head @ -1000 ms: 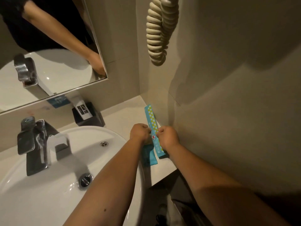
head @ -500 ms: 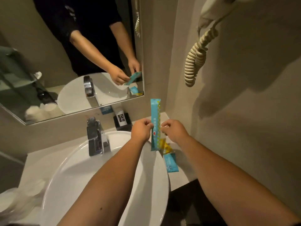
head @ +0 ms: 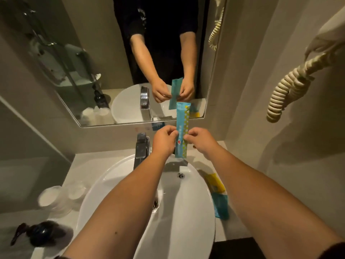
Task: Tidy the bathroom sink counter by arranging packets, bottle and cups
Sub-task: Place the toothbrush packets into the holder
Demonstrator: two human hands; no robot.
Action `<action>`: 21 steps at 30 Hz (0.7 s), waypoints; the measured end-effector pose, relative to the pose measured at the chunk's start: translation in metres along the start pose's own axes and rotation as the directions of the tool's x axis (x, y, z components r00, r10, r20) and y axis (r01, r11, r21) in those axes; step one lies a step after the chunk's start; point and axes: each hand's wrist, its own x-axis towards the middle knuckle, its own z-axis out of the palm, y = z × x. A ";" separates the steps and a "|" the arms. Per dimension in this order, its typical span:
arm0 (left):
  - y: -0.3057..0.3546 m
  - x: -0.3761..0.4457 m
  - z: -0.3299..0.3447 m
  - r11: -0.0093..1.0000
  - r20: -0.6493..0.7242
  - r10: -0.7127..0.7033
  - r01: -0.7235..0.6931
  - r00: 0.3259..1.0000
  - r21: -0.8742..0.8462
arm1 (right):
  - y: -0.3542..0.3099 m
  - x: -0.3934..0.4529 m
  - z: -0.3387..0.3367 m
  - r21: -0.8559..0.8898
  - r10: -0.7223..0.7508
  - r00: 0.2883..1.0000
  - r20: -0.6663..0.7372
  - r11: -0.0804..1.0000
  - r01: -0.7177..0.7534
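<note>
A long blue packet (head: 182, 126) with a dotted yellow edge stands upright in the air above the back of the white sink (head: 130, 184). My left hand (head: 164, 141) pinches its left edge and my right hand (head: 200, 141) pinches its right edge. A yellow packet (head: 214, 182) and a blue packet (head: 221, 204) lie on the counter to the right of the sink. Two clear plastic-wrapped cups (head: 59, 197) stand on the counter at the left. A dark pump bottle (head: 40, 233) sits in front of them.
A chrome tap (head: 141, 148) rises behind the sink. The mirror (head: 93, 71) covers the back wall. A coiled cream cord (head: 287, 90) hangs from a wall unit at the right. The right wall runs close beside the counter.
The view has swung left from the right corner toward the mirror. Both hands lifted the long blue packet off the counter and now hold it upright over the sink.
</note>
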 end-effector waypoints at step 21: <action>-0.065 0.069 0.033 0.945 -0.254 -0.152 0.216 0.955 0.246 | 0.046 0.102 0.041 -0.197 -0.007 0.997 0.081 0.980 0.023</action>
